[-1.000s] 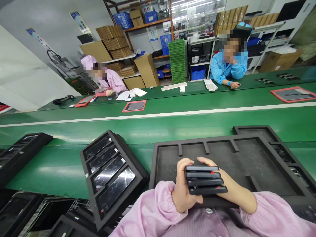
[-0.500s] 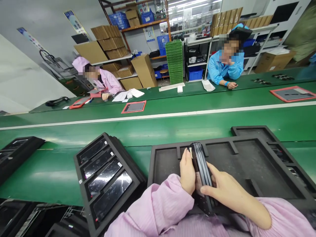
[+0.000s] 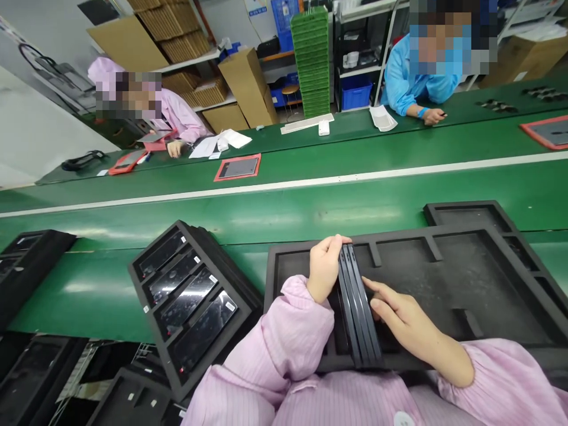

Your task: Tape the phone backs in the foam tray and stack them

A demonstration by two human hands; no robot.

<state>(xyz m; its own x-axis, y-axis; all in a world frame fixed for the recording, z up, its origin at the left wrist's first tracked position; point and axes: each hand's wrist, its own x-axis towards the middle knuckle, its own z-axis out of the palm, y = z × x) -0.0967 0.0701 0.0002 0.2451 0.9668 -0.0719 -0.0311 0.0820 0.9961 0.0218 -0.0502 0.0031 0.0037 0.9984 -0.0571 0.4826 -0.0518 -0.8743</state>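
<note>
My left hand (image 3: 325, 267) is curled over the far end of a stack of several thin black panels (image 3: 357, 312) standing on edge in the left slot of a black foam tray (image 3: 448, 278). My right hand (image 3: 402, 313) presses flat against the right face of the stack, fingers stretched out. Both arms wear pink sleeves. To the left lies a second black foam tray (image 3: 195, 296) holding several glossy black panels in slots.
A green conveyor belt (image 3: 284, 195) runs across, with a red-framed panel (image 3: 238, 168) on it. Two people sit on the far side, one in pink (image 3: 177, 118), one in blue (image 3: 412, 89). More black trays (image 3: 26, 266) lie at the left and lower left.
The stack of panels went from lying flat in both hands near my chest to standing on edge in the tray's left slot. My view tilted downward.
</note>
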